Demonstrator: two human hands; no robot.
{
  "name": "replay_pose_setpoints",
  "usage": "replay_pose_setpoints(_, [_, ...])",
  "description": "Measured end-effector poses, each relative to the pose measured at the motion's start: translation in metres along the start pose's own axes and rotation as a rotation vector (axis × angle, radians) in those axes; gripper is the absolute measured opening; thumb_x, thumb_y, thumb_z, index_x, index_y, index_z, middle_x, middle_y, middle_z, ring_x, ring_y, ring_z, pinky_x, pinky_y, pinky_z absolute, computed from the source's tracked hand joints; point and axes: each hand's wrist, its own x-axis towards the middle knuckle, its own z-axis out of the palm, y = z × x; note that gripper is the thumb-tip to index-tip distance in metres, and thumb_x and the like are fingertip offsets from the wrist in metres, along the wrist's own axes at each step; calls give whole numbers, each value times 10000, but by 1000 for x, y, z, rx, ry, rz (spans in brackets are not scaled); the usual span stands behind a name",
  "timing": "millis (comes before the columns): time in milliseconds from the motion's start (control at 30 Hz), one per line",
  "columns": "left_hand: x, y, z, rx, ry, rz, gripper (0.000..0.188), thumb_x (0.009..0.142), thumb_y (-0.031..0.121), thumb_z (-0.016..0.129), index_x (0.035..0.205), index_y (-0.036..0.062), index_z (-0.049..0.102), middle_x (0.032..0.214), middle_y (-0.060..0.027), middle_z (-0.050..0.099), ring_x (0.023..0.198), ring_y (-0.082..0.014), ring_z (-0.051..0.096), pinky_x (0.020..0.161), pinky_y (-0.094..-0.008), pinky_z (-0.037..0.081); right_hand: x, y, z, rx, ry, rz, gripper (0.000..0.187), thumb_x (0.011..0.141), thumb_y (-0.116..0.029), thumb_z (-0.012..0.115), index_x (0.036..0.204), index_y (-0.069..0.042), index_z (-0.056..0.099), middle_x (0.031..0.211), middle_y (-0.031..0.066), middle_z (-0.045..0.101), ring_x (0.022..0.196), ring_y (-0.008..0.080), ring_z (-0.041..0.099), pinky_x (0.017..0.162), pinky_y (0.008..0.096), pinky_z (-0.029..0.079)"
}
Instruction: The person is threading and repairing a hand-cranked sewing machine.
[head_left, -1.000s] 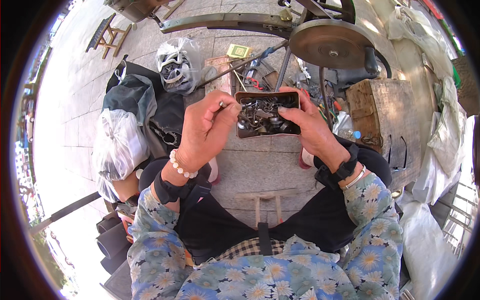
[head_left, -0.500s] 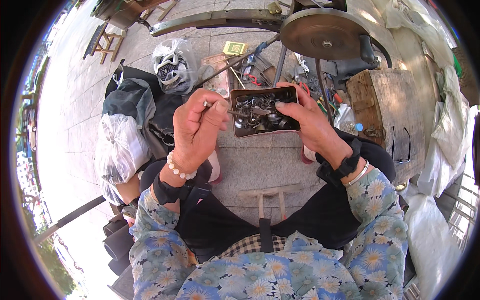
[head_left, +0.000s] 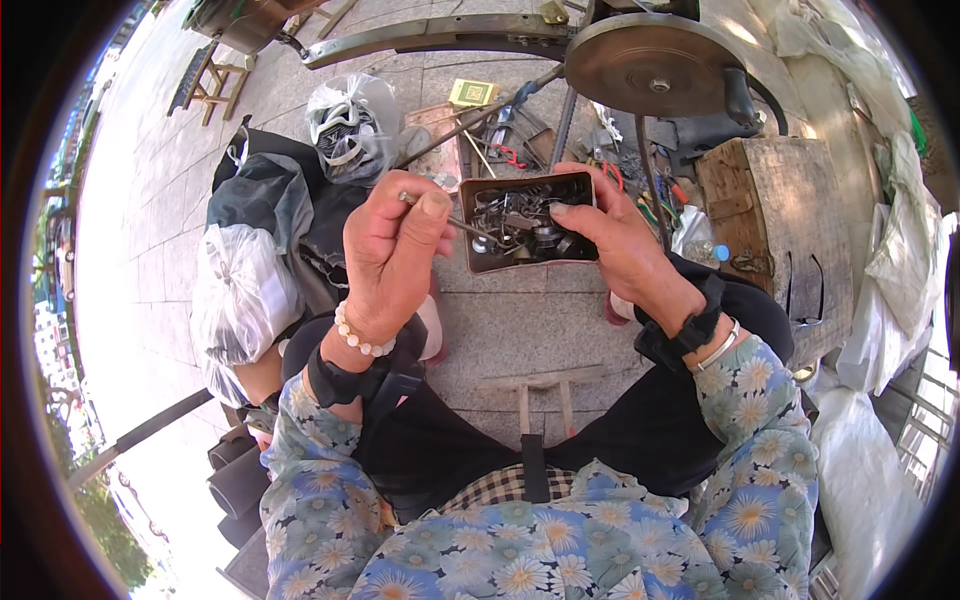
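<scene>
An open rectangular tin [head_left: 490, 266] with a reddish-brown rim is held level above my knees. My right hand [head_left: 630, 240] is closed on the tin's right end, its thumb reaching over the rim onto the contents. Inside lies a jumble of small metal parts [head_left: 520, 221], dark and silvery, too mixed to tell apart. At the tin's left side my left hand [head_left: 390, 260] pinches a thin metal rod [head_left: 464, 228] between thumb and fingers. The rod's far end reaches over the rim among the parts; its head shows above my thumb.
Ahead stands a metal machine with a large round wheel [head_left: 655, 65] and crank handle. Tools, including red-handled ones [head_left: 612, 178], litter the paving beneath it. A wooden box [head_left: 740, 190] with glasses [head_left: 805, 290] stands right. Plastic bags [head_left: 240, 290] crowd the left.
My left hand has shifted slightly left, and the rod has tilted a little in its pinch. The tin and my right hand stay almost in place.
</scene>
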Motion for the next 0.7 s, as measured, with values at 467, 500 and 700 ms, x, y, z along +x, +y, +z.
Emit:
replay_pose_setpoints(467, [8, -9, -2, -253, -20, -179, 220, 952, 190, 394, 976, 7, 515, 782, -66, 526, 617, -148, 510, 646, -287, 472, 4, 3, 0, -171, 135, -107, 414, 739, -101, 631, 1122, -34, 488, 916, 22, 518, 827, 89, 493, 733, 231, 419])
replay_pose_setpoints(500, [8, -12, -3, -250, -20, -182, 220, 952, 190, 394, 976, 7, 515, 782, -66, 526, 617, -148, 510, 646, -287, 472, 4, 5, -1, -168, 136, -104, 414, 739, -101, 631, 1122, -34, 488, 916, 22, 518, 827, 89, 493, 733, 231, 419])
replay_pose_setpoints(700, [10, -16, 1, 503, -330, 161, 159, 677, -14, 646, 811, 40, 580, 704, -40, 497, 568, -155, 477, 512, -262, 377, 7, 7, -2, -157, 96, -91, 420, 722, -114, 642, 1109, -29, 501, 883, 17, 508, 796, 93, 483, 712, 228, 416])
